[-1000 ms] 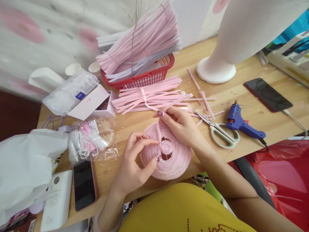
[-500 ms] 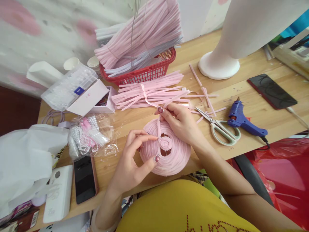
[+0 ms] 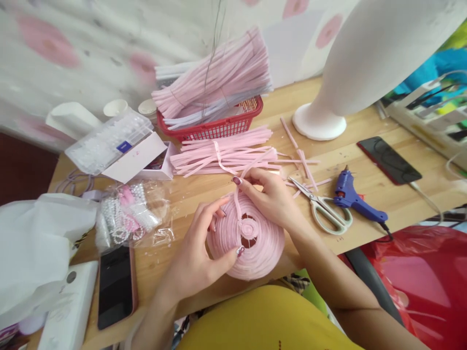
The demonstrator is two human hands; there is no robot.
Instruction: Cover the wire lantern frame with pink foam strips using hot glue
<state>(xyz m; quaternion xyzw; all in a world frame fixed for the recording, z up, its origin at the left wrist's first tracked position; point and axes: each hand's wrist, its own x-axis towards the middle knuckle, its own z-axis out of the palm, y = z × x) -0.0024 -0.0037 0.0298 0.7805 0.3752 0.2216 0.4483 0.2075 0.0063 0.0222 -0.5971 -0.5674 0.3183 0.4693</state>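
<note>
A round piece coiled from pink pipe cleaners [image 3: 264,255] sits in front of me, with a small spiral and gaps at its middle. My left hand [image 3: 199,250] grips its left side, the thumb on top near the middle and the fingers curled at the upper left rim. One pink pipe cleaner [image 3: 238,206] runs up from the middle over the coils. My right hand [image 3: 272,197] pinches that pipe cleaner between thumb and fingers at the far rim, its palm resting along the right side of the coil.
Beyond lie a pink pipe cleaner bundle [image 3: 233,158] and a red basket [image 3: 219,130] of more. Scissors [image 3: 330,214], a blue glue gun [image 3: 355,197], a phone [image 3: 390,159] and a white stand [image 3: 319,124] are rightward. Bagged beads [image 3: 127,214] and another phone [image 3: 116,287] lie left.
My left index finger has drawn back from the coil's middle to its left rim. My right hand keeps its pinch on the pipe cleaner. The view has shifted a little.
</note>
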